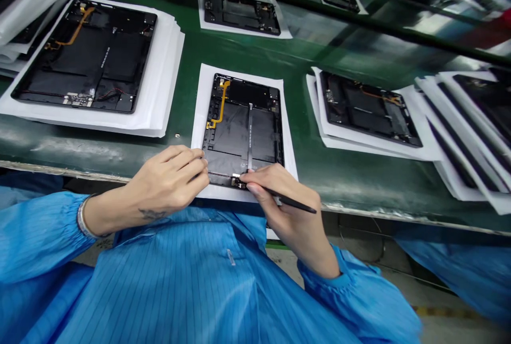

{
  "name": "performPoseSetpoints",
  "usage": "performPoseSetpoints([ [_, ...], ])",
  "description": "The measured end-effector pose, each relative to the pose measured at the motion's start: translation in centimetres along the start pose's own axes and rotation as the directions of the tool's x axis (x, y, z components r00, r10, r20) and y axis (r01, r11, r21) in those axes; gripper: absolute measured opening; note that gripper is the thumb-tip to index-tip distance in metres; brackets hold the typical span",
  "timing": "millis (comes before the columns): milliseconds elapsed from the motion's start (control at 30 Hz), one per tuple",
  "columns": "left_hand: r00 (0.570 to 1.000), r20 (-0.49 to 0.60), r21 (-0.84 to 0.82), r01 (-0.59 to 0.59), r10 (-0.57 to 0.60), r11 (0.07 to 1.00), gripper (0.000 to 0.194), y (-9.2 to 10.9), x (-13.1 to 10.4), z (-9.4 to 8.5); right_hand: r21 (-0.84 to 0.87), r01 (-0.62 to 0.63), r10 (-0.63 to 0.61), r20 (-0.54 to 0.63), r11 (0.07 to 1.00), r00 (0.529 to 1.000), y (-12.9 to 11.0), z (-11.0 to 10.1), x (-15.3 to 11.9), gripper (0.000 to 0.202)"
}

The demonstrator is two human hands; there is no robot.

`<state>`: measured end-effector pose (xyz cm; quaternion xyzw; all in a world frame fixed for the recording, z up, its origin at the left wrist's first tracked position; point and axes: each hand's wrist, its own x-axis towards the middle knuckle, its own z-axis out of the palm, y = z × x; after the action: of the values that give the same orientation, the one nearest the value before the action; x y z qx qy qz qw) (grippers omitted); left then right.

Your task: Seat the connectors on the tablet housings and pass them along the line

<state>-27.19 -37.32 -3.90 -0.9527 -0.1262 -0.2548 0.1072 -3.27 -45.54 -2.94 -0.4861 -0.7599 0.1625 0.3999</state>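
Note:
An opened tablet (261,136) lies face up on a white sheet (199,88) at the bench's near edge, its inside showing. Along its upper left runs an orange flex cable (222,101); a printed ribbon strip (250,131) runs down the middle. My left hand (173,176) is closed, fingers curled against the tablet's lower left edge; the thumb is hidden. Pinched in my right hand (289,195) is a slim black pen-like tool (297,204). The fingertips touch the lower edge beside a small circuit board (238,180), hiding the tool's working end.
To the left, another opened tablet (123,62) rests on stacked white sheets (170,78). A further tablet (371,109) lies to the right, beside leaning tablets layered with sheets (439,115). Behind, a tablet (239,11) lies before a dark rail (303,14). A screw-like speck (177,135) lies on the green bench.

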Motion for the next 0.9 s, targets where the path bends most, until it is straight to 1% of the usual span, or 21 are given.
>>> performPoseSetpoints([
  [100,1.000,0.007,-0.003,-0.017,0.017,1.000,0.026,0.4,0.8,0.3,-0.012,-0.005,0.005,-0.043,1.000,0.999,0.0,0.4,0.0,0.017],
  [200,0.999,-0.011,0.010,-0.035,0.035,0.999,0.025,0.9,1.3,0.8,-0.034,0.014,-0.015,-0.028,0.999,0.999,-0.2,0.6,-0.1,0.017],
  [267,0.999,-0.026,0.037,-0.036,0.037,0.999,0.024,1.1,1.3,1.1,-0.086,0.047,-0.045,0.028,0.995,0.999,-0.6,0.5,-0.1,0.015],
  [367,0.999,-0.034,0.052,-0.031,0.033,0.998,0.022,1.5,1.0,1.4,-0.216,0.130,-0.098,0.153,0.968,0.983,-1.4,0.4,-0.2,0.012],
  [400,0.999,-0.032,0.043,-0.024,0.026,0.999,0.022,1.5,0.8,1.5,-0.243,0.149,-0.107,0.178,0.959,0.978,-1.6,0.4,-0.3,0.012],
  [433,1.000,-0.025,0.020,-0.015,0.016,1.000,0.023,1.6,0.6,1.5,-0.244,0.150,-0.108,0.177,0.958,0.978,-1.6,0.4,-0.3,0.013],
  [467,1.000,-0.012,-0.023,0.003,-0.003,1.000,0.025,1.5,0.4,1.5,-0.214,0.131,-0.101,0.148,0.968,0.984,-1.5,0.5,-0.4,0.013],
  [500,0.999,0.002,-0.090,0.036,-0.036,0.995,0.028,1.4,0.2,1.4,-0.155,0.094,-0.082,0.088,0.983,0.993,-1.3,0.6,-0.5,0.014],
  [533,0.996,0.020,-0.178,0.091,-0.088,0.980,0.033,1.1,0.1,1.3,-0.077,0.044,-0.044,0.006,0.996,0.999,-0.9,0.7,-0.6,0.016],
  [567,0.985,0.047,-0.280,0.171,-0.165,0.945,0.039,0.6,0.0,1.1,0.011,-0.012,0.013,-0.083,1.000,0.996,-0.5,0.8,-0.7,0.017],
  [600,0.961,0.085,-0.385,0.274,-0.261,0.882,0.044,-0.1,0.0,0.9,0.096,-0.064,0.079,-0.167,0.993,0.983,-0.1,1.0,-0.8,0.018],
  [633,0.921,0.135,-0.483,0.383,-0.366,0.787,0.049,-0.9,0.1,0.7,0.166,-0.104,0.142,-0.235,0.981,0.962,0.3,1.1,-0.9,0.018],
  [667,0.862,0.202,-0.566,0.490,-0.465,0.663,0.055,-1.8,0.4,0.4,0.216,-0.133,0.192,-0.283,0.967,0.940,0.6,1.2,-1.0,0.019],
  [700,0.791,0.287,-0.630,0.580,-0.540,0.516,0.062,-2.6,0.8,0.3,0.247,-0.149,0.224,-0.313,0.958,0.923,0.8,1.3,-1.1,0.019],
  [733,0.714,0.381,-0.672,0.650,-0.587,0.354,0.068,-3.5,1.3,0.1,0.262,-0.150,0.235,-0.331,0.953,0.914,0.9,1.4,-1.2,0.018],
  [800,0.560,0.550,-0.690,0.723,-0.620,0.041,0.078,-4.8,2.5,-0.1,0.260,-0.128,0.215,-0.345,0.957,0.914,0.9,1.5,-1.2,0.018],
  [833,0.492,0.610,-0.673,0.735,-0.622,-0.078,0.082,-5.3,3.2,-0.1,0.253,-0.113,0.199,-0.351,0.961,0.915,0.9,1.5,-1.2,0.017],
  [867,0.440,0.645,-0.656,0.738,-0.625,-0.158,0.085,-5.7,3.8,0.0,0.247,-0.101,0.187,-0.354,0.964,0.917,1.0,1.5,-1.2,0.017],
  [900,0.409,0.657,-0.647,0.738,-0.633,-0.194,0.086,-6.0,4.5,0.1,0.243,-0.085,0.172,-0.362,0.966,0.916,1.0,1.5,-1.2,0.018],
])
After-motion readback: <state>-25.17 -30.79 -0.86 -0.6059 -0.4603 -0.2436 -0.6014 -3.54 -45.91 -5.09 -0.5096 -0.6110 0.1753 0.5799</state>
